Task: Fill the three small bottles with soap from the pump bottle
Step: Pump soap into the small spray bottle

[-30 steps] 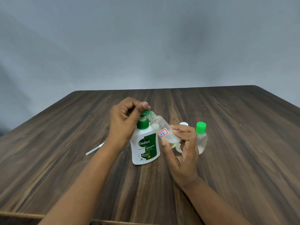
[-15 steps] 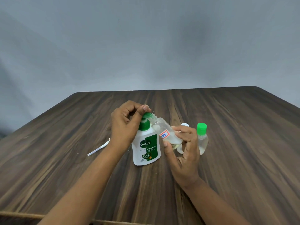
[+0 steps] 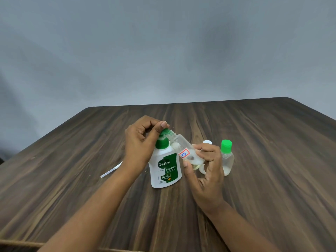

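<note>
Both forearms are bare to the near frame edge, with no sleeve, watch, ring or glove visible; left hand (image 3: 141, 142) and right hand (image 3: 207, 176) show short, unpainted fingernails.

3 small bottles (image 3: 187, 154), 1 pump bottle (image 3: 166, 166), seemingly.

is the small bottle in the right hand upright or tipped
Tipped. The small bottle slants in the right hand, its open mouth raised against the pump bottle spout.

wall (image 3: 163, 51): plain grey, evenly lit | table (image 3: 272, 160): dark wood grain | floor: possibly the dim left corner
</note>
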{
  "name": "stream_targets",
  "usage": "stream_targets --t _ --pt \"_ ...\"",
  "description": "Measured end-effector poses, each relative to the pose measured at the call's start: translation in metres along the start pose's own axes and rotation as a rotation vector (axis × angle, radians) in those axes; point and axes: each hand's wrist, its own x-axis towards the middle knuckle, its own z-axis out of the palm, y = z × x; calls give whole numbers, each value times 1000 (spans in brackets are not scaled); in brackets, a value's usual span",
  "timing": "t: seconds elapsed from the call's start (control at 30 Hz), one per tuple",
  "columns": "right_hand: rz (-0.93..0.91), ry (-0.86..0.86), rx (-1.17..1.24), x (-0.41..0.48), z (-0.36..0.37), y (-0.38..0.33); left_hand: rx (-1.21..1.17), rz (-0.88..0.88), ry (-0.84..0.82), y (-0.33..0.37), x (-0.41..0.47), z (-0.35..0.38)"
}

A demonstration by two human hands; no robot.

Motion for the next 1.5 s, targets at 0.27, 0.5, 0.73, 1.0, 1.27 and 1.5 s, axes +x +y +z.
stream_targets --t 0.27,0.5,0.73,1.0,1.27,1.5 --pt "5 2 15 0 1 0 17 -14 -65 8 7 -5" --pt "15 -9 -10 -1 1 0 8 -17 -42 3 3 -4" --pt "-4 -10 -12 0 1 -1 9 3 -46 6 7 -4" --pt "2 -6 -9 -1 -1 0 16 3 -23 3 3 -2" --pt "-13 -3 -14 -1 0 1 38 -22 -52 7 7 -3" --pt "-23 -4 -4 0 -1 -1 36 -14 -40 7 3 -3"
